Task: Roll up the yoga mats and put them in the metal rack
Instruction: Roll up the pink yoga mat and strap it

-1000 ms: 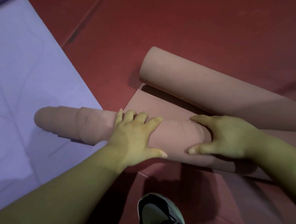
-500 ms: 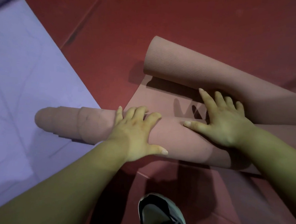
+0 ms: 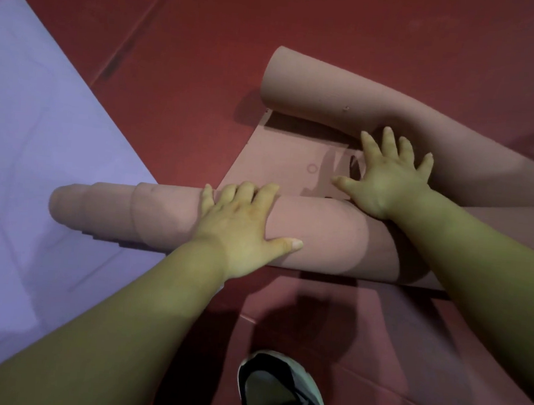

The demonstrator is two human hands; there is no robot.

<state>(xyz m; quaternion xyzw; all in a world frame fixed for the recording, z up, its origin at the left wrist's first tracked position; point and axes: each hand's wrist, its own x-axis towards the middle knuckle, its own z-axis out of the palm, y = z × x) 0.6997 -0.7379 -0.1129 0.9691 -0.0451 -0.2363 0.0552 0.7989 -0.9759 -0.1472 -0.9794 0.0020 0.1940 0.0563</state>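
Right hand (image 3: 384,182) moved off the mat roll (image 3: 163,217), which lies crosswise, telescoped leftward.

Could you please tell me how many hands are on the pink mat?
2. The left hand rests on the near roll; the right hand lies flat on the sheet by the far curl.

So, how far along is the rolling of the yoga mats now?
Done: one end of the pinkish-brown foam mat is wound into a roll, layers stepped leftward. In hand: the left hand presses on that roll; the right hand lies flat on the unrolled strip beside the mat's curled far end. Left: finish this roll, roll the flat purple mat, rack both; no rack in view.
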